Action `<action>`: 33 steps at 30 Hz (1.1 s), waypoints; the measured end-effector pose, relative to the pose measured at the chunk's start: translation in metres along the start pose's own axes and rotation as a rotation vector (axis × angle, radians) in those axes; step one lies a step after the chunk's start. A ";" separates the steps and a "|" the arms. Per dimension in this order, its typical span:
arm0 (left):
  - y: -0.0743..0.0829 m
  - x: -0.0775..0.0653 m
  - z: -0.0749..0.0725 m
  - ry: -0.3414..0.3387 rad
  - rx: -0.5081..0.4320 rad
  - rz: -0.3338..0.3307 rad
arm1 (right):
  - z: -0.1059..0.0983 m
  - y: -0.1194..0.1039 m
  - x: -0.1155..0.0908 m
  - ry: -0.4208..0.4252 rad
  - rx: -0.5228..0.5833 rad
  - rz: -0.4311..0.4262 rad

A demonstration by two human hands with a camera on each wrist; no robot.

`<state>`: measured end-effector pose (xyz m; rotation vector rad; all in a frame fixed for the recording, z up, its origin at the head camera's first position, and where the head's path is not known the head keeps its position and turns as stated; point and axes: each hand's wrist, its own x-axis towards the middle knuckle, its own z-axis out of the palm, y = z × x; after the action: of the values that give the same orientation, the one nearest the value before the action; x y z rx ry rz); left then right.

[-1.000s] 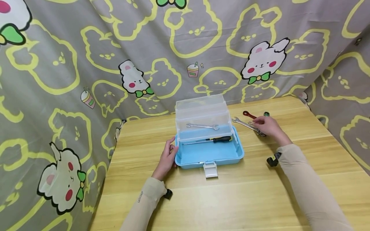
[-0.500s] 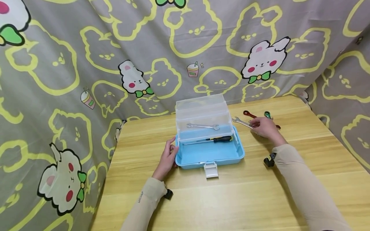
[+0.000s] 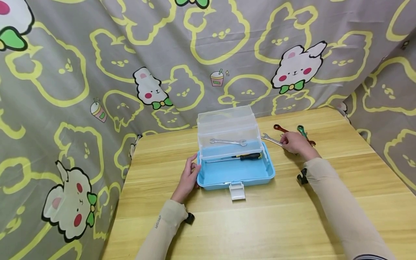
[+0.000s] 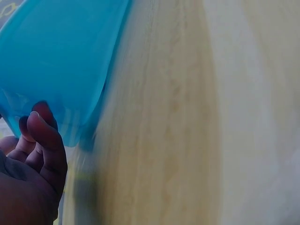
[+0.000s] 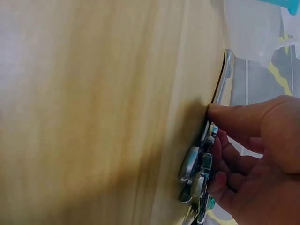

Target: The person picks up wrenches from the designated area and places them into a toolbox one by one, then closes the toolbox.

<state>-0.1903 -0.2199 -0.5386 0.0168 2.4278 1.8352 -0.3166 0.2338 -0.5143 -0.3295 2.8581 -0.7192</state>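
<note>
My left hand rests against the left end of a light-blue toolbox. Its fingers touch the blue wall in the left wrist view. Inside the box lies a screwdriver with a black and yellow handle. A silver open-end wrench shows at the raised clear tray. Right of the box, my right hand pinches a silver wrench between thumb and fingers. Its open end points toward the box, and the hand hides the rest. Several more wrench ends lie under the fingers.
A red wrench and a green one lie crossed beyond the right hand. The toolbox's white latch hangs down at the front. A patterned curtain stands behind the wooden table.
My right hand has moved slightly left along the silver wrench and taken it between thumb and fingers. More of the green and red wrenches shows. The left hand stays in place.
</note>
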 end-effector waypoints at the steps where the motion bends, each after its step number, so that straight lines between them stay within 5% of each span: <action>1: 0.000 0.000 0.000 0.002 0.000 0.002 | -0.001 -0.001 0.000 -0.015 -0.004 0.000; 33: 0.001 0.000 0.000 0.003 0.005 0.023 | -0.017 -0.004 -0.002 -0.290 -0.061 -0.087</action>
<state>-0.1904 -0.2200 -0.5378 0.0426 2.4440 1.8398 -0.3183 0.2385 -0.4974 -0.5243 2.6068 -0.5488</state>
